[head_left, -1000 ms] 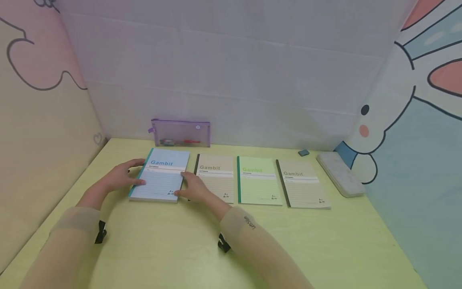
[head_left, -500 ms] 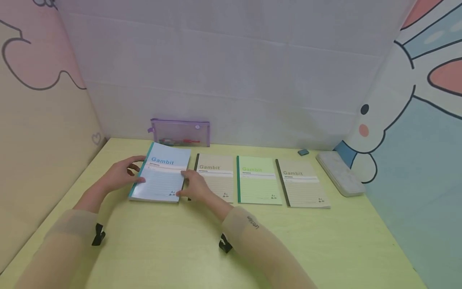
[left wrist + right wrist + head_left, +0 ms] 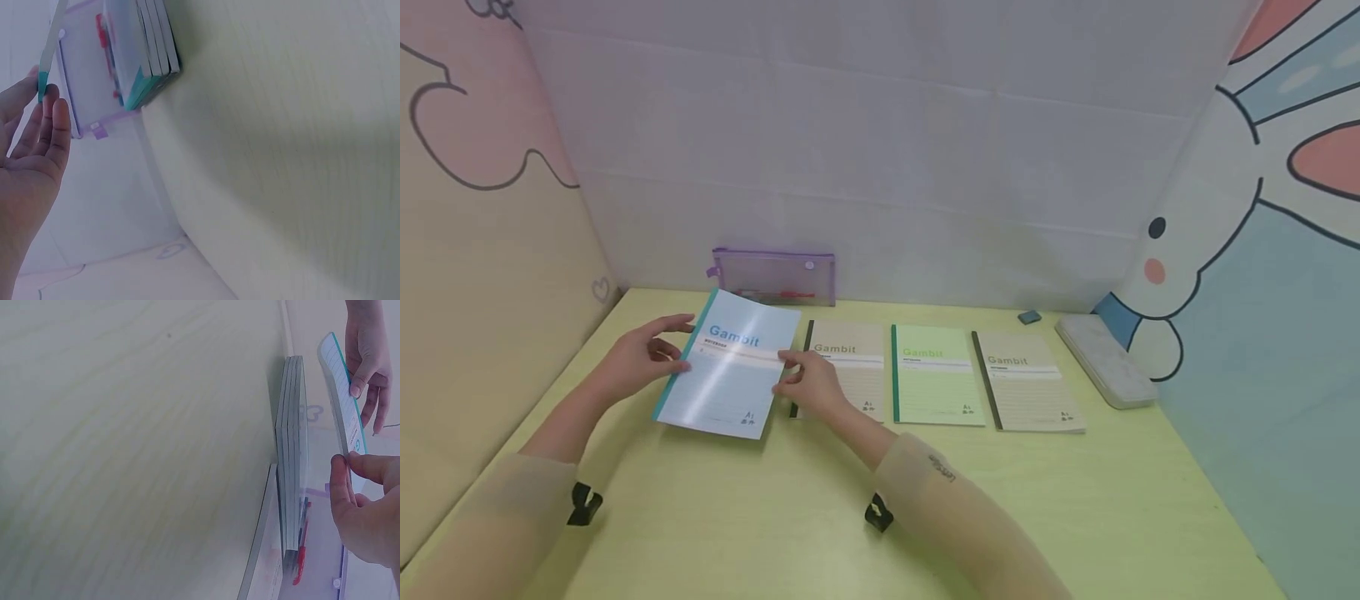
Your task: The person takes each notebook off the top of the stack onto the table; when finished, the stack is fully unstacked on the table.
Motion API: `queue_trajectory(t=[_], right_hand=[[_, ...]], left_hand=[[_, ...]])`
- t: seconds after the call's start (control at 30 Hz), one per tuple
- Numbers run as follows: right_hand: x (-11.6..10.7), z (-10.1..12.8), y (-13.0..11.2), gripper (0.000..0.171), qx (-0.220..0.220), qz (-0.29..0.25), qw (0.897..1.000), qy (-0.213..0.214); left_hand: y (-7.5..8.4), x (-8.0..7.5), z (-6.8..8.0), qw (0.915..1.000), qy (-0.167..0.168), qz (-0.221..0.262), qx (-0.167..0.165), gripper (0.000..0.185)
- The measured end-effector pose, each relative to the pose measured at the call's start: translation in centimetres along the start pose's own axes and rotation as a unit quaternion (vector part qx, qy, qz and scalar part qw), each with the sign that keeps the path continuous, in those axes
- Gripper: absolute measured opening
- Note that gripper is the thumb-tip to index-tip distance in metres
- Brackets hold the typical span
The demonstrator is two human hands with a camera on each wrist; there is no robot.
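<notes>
A light blue "Gambit" notebook (image 3: pixel 730 375) with a teal spine hangs tilted above the yellow-green table (image 3: pixel 820 517). My left hand (image 3: pixel 673 354) holds its spine edge, thumb on top and fingers underneath. My right hand (image 3: pixel 786 375) pinches its right edge. In the right wrist view the lifted notebook (image 3: pixel 340 387) stands clear of a stack of similar notebooks (image 3: pixel 292 456) left on the table, with my right hand (image 3: pixel 350 469) below it. The left wrist view shows my left hand (image 3: pixel 40 100) at the notebook's teal edge (image 3: pixel 50 56), and the stack (image 3: pixel 150 50) beyond.
A brown notebook (image 3: pixel 848 367), a green one (image 3: pixel 934 375) and another brown one (image 3: pixel 1026 382) lie in a row to the right. A purple pencil pouch (image 3: pixel 773 277) leans on the back wall. A grey case (image 3: pixel 1105 360) and a small eraser (image 3: pixel 1030 317) sit far right.
The blue notebook has risen off the stack and tilted, both hands lifting with it. It lay flat a second ago.
</notes>
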State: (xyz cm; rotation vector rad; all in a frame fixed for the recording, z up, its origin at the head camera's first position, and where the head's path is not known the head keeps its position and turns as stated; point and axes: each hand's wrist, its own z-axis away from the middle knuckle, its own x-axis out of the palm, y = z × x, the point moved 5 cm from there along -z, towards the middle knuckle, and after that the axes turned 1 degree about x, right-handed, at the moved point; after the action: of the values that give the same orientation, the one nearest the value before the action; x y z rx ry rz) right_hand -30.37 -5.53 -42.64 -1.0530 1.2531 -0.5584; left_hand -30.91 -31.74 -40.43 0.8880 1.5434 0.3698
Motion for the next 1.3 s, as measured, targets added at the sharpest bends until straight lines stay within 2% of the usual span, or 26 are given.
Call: queue_trajectory(t=[0.13, 0.27, 0.4, 0.67, 0.83, 0.97, 1.1, 1.3], right_hand=[[-0.3, 0.9, -0.6, 0.056, -0.002, -0.005, 1.000, -0.001], [-0.6, 1.9, -1.0, 0.063, -0.002, -0.019, 1.000, -0.012], [-0.7, 2.9, -1.1, 0.069, -0.006, -0.040, 0.999, -0.027], [-0.3, 5.4, -1.2, 0.077, -0.002, -0.062, 0.996, -0.062], [0.5, 7.2, -1.6, 0.081, -0.014, -0.077, 0.994, -0.080], [1.5, 8.4, -1.8, 0.081, -0.024, -0.087, 0.991, -0.097], [2.4, 9.1, -1.9, 0.077, -0.031, -0.073, 0.992, -0.102], [3.7, 10.0, -1.4, 0.074, -0.003, -0.067, 0.990, -0.125]], left_hand=[[1.0, -0.4, 0.9, 0.9996, 0.006, 0.026, -0.012, 0.071], [2.1, -0.7, 2.0, 0.9991, 0.001, 0.043, -0.007, 0.072], [3.1, -0.7, 3.0, 0.9982, -0.021, 0.056, 0.008, 0.076], [4.3, -0.1, 5.1, 0.9936, -0.071, 0.087, 0.004, 0.081], [4.1, 0.1, 6.6, 0.9932, -0.077, 0.087, -0.001, 0.077], [3.5, 0.3, 7.8, 0.9886, -0.097, 0.115, 0.003, 0.075], [3.0, 0.4, 9.0, 0.9851, -0.111, 0.131, 0.015, 0.074], [2.0, 0.9, 10.5, 0.9837, -0.133, 0.121, 0.002, 0.073]])
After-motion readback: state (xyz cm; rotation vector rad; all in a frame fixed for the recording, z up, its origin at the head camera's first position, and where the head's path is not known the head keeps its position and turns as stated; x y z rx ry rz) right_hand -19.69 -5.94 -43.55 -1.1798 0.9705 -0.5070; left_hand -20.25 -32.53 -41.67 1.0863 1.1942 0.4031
